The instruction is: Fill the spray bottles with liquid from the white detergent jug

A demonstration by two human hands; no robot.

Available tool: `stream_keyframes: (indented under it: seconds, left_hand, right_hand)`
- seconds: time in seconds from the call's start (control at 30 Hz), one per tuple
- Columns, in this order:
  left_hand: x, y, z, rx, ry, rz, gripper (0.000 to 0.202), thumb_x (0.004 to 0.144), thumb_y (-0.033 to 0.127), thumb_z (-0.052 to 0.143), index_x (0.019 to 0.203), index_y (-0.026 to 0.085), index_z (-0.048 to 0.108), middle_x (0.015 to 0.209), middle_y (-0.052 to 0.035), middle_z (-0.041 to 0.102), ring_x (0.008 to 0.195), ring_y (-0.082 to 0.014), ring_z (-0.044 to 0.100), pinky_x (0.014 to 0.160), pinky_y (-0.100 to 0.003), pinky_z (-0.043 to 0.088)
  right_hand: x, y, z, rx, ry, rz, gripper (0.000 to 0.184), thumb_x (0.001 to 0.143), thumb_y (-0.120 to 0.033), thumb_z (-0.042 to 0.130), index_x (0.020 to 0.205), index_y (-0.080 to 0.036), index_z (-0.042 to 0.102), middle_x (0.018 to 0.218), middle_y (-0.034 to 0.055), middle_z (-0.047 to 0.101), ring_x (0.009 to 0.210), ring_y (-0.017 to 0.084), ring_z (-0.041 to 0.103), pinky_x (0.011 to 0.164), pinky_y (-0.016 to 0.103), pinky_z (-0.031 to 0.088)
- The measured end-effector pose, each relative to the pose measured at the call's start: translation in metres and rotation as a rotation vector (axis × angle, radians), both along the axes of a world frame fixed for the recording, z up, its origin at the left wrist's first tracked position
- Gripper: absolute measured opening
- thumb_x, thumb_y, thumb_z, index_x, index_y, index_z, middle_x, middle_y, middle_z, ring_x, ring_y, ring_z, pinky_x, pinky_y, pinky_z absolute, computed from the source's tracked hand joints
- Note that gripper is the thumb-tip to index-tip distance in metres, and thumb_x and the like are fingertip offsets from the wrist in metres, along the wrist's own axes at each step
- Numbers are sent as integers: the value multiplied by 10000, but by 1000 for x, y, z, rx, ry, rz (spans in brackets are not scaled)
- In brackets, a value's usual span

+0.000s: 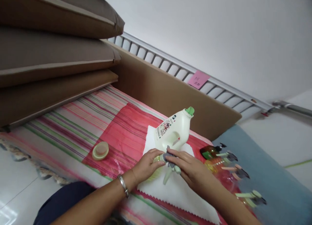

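My left hand (pixel 148 164) is wrapped round the neck of a clear spray bottle (pixel 154 177) with a yellowish tint. The fingers of my right hand (pixel 191 166) close over its grey and pale green spray head (pixel 168 160); whether the head is screwed down is hidden. The bottle stands on a white cloth (pixel 175 197) with a zigzag edge. Just behind my hands is a white detergent jug (pixel 179 129), its green pouring spout uncovered. A round pale green cap (pixel 100 151) lies to the left.
Several coloured spray and pump bottles (pixel 229 173) stand at the right. Under the cloth lies a red translucent sheet (pixel 117 134) on a striped cover (pixel 60 127). Stacked cushions (pixel 58 53) rise at the left, with a brown board (pixel 156 79) and a radiator (pixel 168 67) behind.
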State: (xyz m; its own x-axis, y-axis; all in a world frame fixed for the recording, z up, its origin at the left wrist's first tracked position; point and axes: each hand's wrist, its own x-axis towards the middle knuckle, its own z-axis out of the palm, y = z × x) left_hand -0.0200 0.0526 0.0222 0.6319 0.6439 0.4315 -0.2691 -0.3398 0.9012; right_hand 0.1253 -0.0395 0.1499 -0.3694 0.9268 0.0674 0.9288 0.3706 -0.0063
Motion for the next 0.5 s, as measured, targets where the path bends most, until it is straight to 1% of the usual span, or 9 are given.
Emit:
stream_keyframes:
  seconds: [0.07, 0.17, 0.23, 0.27, 0.3, 0.37, 0.43, 0.5]
  left_hand:
    - [-1, 2, 1, 19, 8, -44, 293, 853, 336, 538, 1116, 223, 598, 1111, -57, 621, 1069, -206, 541, 972, -336, 392]
    - [-1, 1, 4, -33, -7, -67, 278, 844, 323, 540, 1086, 203, 602, 1072, -55, 635, 1026, -211, 566, 941, -341, 419]
    - [0, -2, 4, -81, -7, -59, 292, 824, 314, 566, 1089, 194, 592, 1070, -54, 641, 1028, -219, 571, 945, -356, 419]
    - [1, -4, 3, -91, 6, -32, 304, 812, 310, 581, 1091, 189, 587, 1079, -56, 641, 1042, -225, 567, 957, -368, 409]
    - [2, -8, 2, -89, 23, 16, 315, 799, 307, 596, 1089, 184, 584, 1085, -60, 640, 1055, -232, 561, 968, -380, 398]
    - [4, -16, -4, -61, 50, 160, 337, 766, 300, 629, 1075, 177, 573, 1086, -68, 632, 1069, -240, 551, 977, -398, 386]
    - [7, -26, -11, -32, 64, 321, 376, 730, 288, 663, 1073, 182, 549, 1082, -67, 619, 1067, -239, 549, 971, -401, 390]
    - [9, -36, -15, -4, 75, 437, 437, 707, 280, 686, 1100, 194, 518, 1106, -63, 598, 1090, -236, 536, 983, -399, 381]
  right_hand:
    - [-2, 8, 3, -34, 2, 2, 415, 811, -67, 406, 1155, -235, 566, 1189, 85, 607, 1056, 195, 568, 893, 370, 467]
    - [-8, 20, 14, -113, -31, -46, 237, 881, -208, 462, 1075, -217, 597, 972, 52, 664, 898, 179, 607, 795, 296, 465]
    - [-13, 27, 21, -150, -66, -96, 185, 883, -278, 493, 993, -206, 623, 912, 38, 665, 840, 174, 610, 740, 262, 444]
    - [-15, 30, 23, -156, -66, -121, 173, 874, -296, 510, 949, -200, 632, 900, 35, 667, 825, 174, 611, 718, 250, 433]
    - [-17, 32, 25, -156, -60, -148, 168, 864, -310, 524, 913, -195, 637, 889, 33, 670, 811, 174, 612, 693, 241, 424]
    - [-21, 35, 26, -147, -36, -213, 173, 847, -320, 535, 862, -184, 641, 848, 39, 677, 777, 181, 619, 637, 235, 407]
    - [-24, 35, 25, -142, -19, -282, 193, 837, -327, 531, 848, -172, 646, 813, 55, 682, 758, 198, 626, 596, 241, 396]
    - [-28, 35, 24, -141, -3, -336, 217, 836, -336, 523, 858, -161, 650, 819, 75, 687, 770, 213, 634, 594, 253, 404]
